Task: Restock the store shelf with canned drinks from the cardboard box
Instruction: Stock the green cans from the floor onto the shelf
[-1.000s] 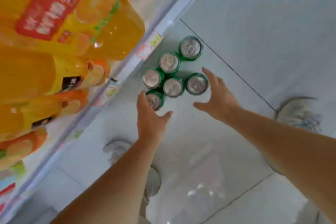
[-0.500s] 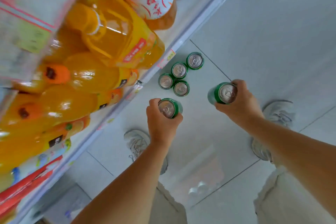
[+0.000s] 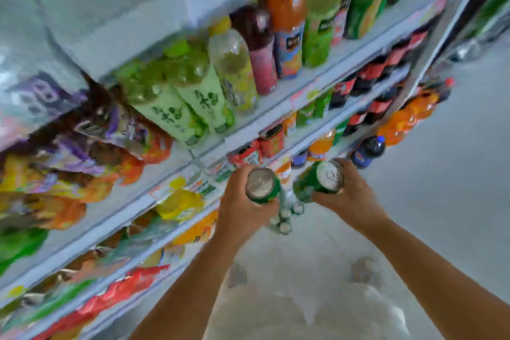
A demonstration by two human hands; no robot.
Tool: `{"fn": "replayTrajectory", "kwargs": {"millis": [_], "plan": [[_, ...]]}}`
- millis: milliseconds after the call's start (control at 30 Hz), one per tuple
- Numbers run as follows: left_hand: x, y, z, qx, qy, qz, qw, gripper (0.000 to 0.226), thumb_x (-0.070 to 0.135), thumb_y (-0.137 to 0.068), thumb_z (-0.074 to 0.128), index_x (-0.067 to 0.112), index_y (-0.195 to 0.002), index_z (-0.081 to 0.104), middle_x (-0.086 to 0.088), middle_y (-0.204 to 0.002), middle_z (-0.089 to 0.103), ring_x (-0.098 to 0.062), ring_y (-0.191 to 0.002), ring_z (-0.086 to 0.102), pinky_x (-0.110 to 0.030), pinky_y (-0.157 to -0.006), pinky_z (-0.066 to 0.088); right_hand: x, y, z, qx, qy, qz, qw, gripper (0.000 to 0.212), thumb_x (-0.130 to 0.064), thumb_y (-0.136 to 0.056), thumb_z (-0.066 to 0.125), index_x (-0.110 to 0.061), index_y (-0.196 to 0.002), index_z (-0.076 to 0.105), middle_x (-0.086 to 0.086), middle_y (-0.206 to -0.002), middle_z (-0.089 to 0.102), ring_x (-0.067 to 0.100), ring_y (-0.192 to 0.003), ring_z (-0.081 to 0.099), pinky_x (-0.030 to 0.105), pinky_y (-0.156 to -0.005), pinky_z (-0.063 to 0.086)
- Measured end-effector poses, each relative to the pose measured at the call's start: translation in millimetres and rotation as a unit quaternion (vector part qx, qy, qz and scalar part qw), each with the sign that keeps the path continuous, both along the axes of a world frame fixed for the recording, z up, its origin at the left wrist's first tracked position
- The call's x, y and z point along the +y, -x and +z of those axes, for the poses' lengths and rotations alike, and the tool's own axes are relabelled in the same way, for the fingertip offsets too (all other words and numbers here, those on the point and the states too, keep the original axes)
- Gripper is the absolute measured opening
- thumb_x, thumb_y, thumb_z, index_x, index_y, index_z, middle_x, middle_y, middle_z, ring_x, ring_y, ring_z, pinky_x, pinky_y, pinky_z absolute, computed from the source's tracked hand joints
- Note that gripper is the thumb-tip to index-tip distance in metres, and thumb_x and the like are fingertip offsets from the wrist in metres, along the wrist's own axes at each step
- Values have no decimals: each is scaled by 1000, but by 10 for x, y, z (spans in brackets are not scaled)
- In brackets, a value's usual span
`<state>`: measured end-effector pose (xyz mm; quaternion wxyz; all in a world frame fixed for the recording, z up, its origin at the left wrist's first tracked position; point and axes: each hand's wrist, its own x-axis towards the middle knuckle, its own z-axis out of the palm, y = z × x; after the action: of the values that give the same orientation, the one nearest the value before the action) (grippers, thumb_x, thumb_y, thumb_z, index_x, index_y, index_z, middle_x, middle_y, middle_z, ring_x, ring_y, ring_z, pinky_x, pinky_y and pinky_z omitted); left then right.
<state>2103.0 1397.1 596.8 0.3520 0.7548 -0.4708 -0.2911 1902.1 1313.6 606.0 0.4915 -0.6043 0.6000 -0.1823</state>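
Observation:
My left hand (image 3: 242,207) grips a green can (image 3: 262,186) with a silver top, held upright at mid-frame. My right hand (image 3: 350,196) grips a second green can (image 3: 321,181), tilted a little to the left. Both cans are raised in front of the store shelf (image 3: 248,124), level with its lower rows. Far below between my hands, several more green cans (image 3: 285,218) stand on the pale floor. The cardboard box is not in view.
The shelf unit fills the left and top, with rows of green, orange, red and dark bottles (image 3: 287,25) and snack bags (image 3: 82,152). Price tags line the shelf rail (image 3: 198,185). My shoes (image 3: 364,268) stand on the grey floor below. The view is blurred.
Both hands closed round a can on the floor and lifted them. The view swung up from the floor and bottom shelf to the upper shelves; the cans left on the floor look much smaller.

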Motion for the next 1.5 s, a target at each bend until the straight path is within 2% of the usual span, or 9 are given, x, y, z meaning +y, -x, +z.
{"fn": "replayTrajectory", "kwargs": {"millis": [167, 400, 500, 600, 800, 933, 1233, 1367, 1500], "plan": [[53, -221, 1225, -8, 97, 24, 995, 79, 41, -63, 84, 40, -131, 43, 22, -123, 56, 0, -113, 55, -22, -93, 48, -105, -291, 1210, -139, 84, 39, 986, 62, -18, -69, 85, -32, -118, 49, -15, -109, 62, 3, -99, 62, 20, -76, 51], [246, -534, 2386, 24, 245, 73, 966, 61, 46, -58, 79, 48, -113, 52, 23, -112, 61, 2, -105, 60, -29, -89, 53, -126, -792, 2422, -249, 180, 101, 946, 47, -18, -79, 76, -32, -115, 49, -15, -106, 64, -3, -92, 63, 15, -71, 53], [401, -718, 2690, 25, 293, 95, 951, 60, 48, -57, 78, 48, -112, 55, 22, -111, 64, 5, -102, 62, -15, -82, 52, -135, -1041, 2771, -270, 209, 136, 930, 43, -20, -80, 74, -37, -111, 51, -20, -96, 67, 6, -88, 66, 32, -72, 59], [582, -939, 2846, 45, 318, 136, 937, 49, 20, -71, 85, 44, -104, 59, 28, -93, 70, 5, -80, 66, -9, -65, 51, -170, -1379, 3024, -277, 239, 167, 915, 44, -23, -77, 77, -34, -112, 53, -16, -99, 67, 3, -90, 66, 27, -74, 53], [866, -1365, 2782, 61, 330, 205, 919, 42, 11, -80, 74, 38, -107, 57, 26, -91, 70, 6, -84, 67, -9, -64, 50, -296, -2211, 3165, -258, 280, 209, 901, 58, -41, -67, 82, -34, -116, 52, -15, -110, 64, 4, -101, 62, 31, -87, 52], [928, -1505, 2671, 66, 338, 216, 913, 42, 17, -78, 78, 30, -114, 60, 16, -102, 72, 0, -92, 67, -11, -70, 51, -424, -2653, 3091, -225, 288, 244, 898, 41, -33, -68, 83, -36, -102, 60, -14, -102, 67, 3, -94, 64, 36, -90, 53], [869, -1581, 2661, 85, 334, 199, 918, 38, 8, -85, 70, 33, -111, 58, 20, -98, 72, 0, -89, 69, -16, -69, 53, -672, -3137, 2986, -204, 274, 274, 899, 71, -51, -61, 80, -29, -124, 57, -8, -111, 69, 9, -98, 67, 40, -89, 55], [852, -1623, 2639, 82, 341, 207, 913, 38, 35, -76, 75, 38, -111, 59, 16, -103, 72, -4, -95, 68, -20, -74, 55, -724, -3179, 2882, -197, 260, 257, 909, 83, -32, -69, 85, -19, -138, 41, -1, -124, 58, 13, -107, 59, 24, -81, 48], [836, -1661, 2619, 74, 348, 217, 909, 34, 49, -69, 67, 50, -103, 62, 14, -103, 72, -7, -95, 69, -27, -76, 58, -736, -3191, 2815, -158, 286, 269, 906, 70, -34, -71, 83, -18, -129, 46, -4, -117, 60, 13, -105, 59, 26, -84, 46]]}}
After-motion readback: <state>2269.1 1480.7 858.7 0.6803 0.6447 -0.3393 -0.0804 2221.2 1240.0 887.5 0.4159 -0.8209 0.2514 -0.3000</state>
